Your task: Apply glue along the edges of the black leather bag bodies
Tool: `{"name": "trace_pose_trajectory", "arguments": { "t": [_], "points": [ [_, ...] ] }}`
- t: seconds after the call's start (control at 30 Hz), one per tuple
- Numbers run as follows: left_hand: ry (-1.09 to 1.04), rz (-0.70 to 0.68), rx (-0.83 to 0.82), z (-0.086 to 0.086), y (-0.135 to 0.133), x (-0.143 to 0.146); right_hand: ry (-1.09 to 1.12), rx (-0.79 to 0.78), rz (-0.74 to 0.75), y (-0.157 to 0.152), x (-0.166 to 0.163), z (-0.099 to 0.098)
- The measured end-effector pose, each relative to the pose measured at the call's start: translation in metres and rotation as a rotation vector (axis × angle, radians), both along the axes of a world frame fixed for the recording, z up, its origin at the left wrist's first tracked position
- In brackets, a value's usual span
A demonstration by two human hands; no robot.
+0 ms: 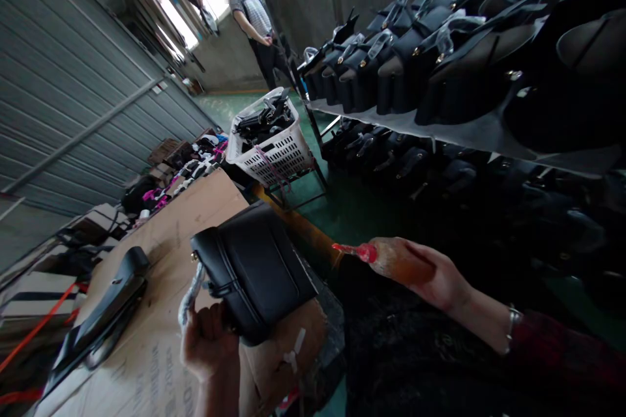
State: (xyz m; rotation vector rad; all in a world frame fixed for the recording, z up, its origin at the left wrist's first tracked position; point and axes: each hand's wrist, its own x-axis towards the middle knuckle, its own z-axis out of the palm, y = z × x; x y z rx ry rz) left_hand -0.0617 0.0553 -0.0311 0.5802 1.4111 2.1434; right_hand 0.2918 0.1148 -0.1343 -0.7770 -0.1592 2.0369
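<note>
My left hand hid the near lower corner of the black handbag, and my forearm ran off the bottom edge. My right hand wrapped the back of the bottle, so only its red nozzle and front showed. The shelf of dark bags was cut by the right edge, the ones beneath lay too dim to tell apart, and what filled the white basket was too small to name.

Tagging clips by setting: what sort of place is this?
Probably a handbag factory: a rack of matching black handbags, a white basket of parts, the left hand holding another bag, the right hand a red-tipped bottle.
</note>
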Motion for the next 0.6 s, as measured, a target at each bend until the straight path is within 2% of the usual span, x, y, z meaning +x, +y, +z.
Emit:
{"name": "trace_pose_trajectory", "arguments": {
  "t": [0.1,0.2,0.6],
  "points": [
    [-0.013,0.051,-0.052,-0.009,-0.024,0.003,-0.133,0.12,-0.006,0.006,0.006,-0.004],
    [0.012,0.064,-0.089,-0.012,-0.036,0.007,-0.249,0.192,0.019,0.011,0.007,-0.007],
    [0.077,0.034,-0.1,-0.02,-0.04,0.001,-0.345,0.281,0.146,0.033,-0.021,-0.021]
  ]
}}
